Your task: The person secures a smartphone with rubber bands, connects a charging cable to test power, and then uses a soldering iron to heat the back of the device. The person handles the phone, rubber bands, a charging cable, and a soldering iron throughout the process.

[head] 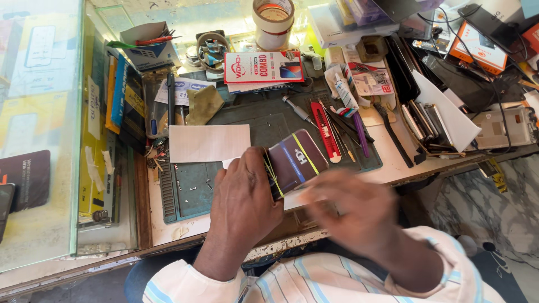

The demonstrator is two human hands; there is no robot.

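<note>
My left hand (242, 197) grips the left end of a dark maroon phone (296, 161) held above the front of the work mat. Yellow rubber bands cross the phone near both ends. My right hand (352, 209) is blurred by motion just below and right of the phone, its fingers near the phone's lower edge; whether it touches the phone is unclear. Both sleeves are striped pale pink and blue.
A green cutting mat (264, 126) carries a white paper sheet (209, 143), a red cutter (325, 130), tweezers and screwdrivers. A tape roll (273, 21), red and white box (263, 67), phone parts and a glass case (39, 129) at left crowd the bench.
</note>
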